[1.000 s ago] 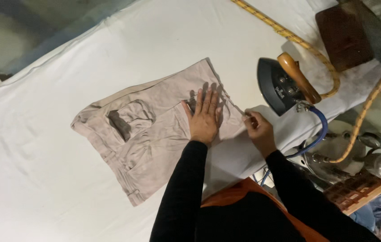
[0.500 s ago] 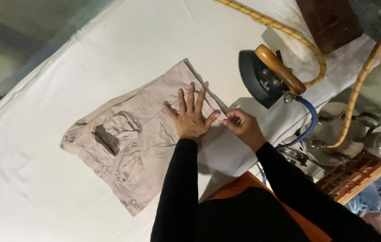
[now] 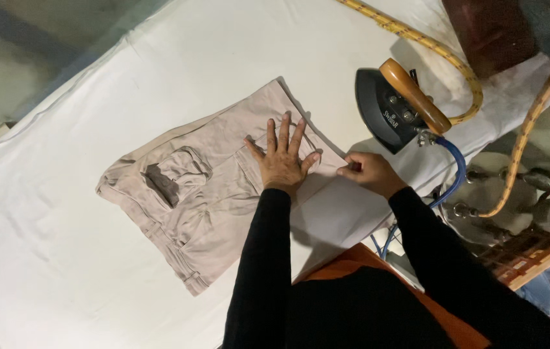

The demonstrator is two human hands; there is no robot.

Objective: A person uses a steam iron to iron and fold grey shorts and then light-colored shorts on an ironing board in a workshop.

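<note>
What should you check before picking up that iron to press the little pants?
1. Beige pants lying spread on the white padded table: ok.
2. Left hand flat on the cloth, holding it down: ok.
3. Right hand pinching the hem edge straight: ok.
4. Back pocket flap smooth: not ok, it is folded up and rumpled.
5. Iron parked off the pants, handle in likely reach: ok.
6. Iron hot enough: cannot tell.
</note>
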